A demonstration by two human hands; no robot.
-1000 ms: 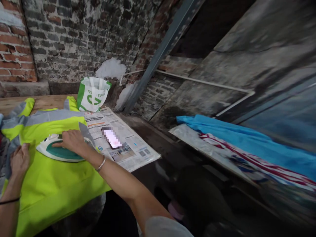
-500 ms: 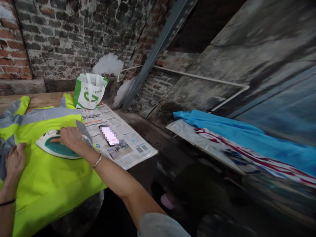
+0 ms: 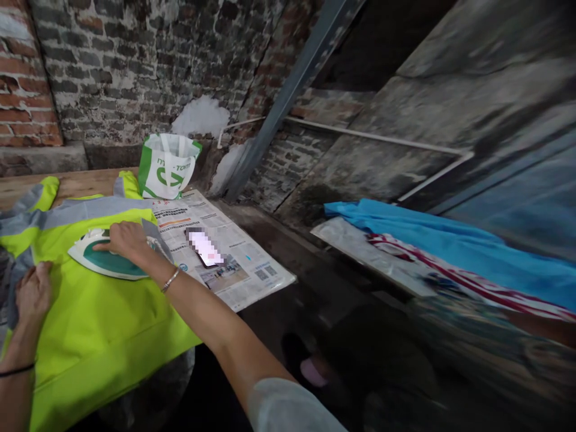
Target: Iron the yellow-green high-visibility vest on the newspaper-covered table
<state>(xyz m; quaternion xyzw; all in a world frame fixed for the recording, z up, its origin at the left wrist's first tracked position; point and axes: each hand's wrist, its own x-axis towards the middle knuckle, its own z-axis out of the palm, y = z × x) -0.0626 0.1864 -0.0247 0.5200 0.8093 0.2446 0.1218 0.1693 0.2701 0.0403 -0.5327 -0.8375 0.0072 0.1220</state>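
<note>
A bright yellow-green sweatshirt (image 3: 117,327) with grey bands lies spread at the left. My right hand (image 3: 127,243) is closed round the handle of a white and teal iron (image 3: 105,262), whose soleplate rests on the fabric with its tip pointing left. Against the sweatshirt's left part lies my left hand (image 3: 33,295), its fingers laid on the cloth and partly hidden. Right of the iron, a phone (image 3: 206,248) with a lit, blurred screen sits on a newspaper (image 3: 252,282).
A green and white bag (image 3: 170,167) stands behind the newspaper, near the brick wall. Across a dark gap at right, a blue cloth (image 3: 432,234) and a red-and-white striped cloth lie on another surface. A pink and dark shoe or foot (image 3: 314,372) shows low down.
The iron, with my right hand on it, has slid slightly away from me over the sweatshirt. My left hand stays on the cloth. The whole view has shifted a little.
</note>
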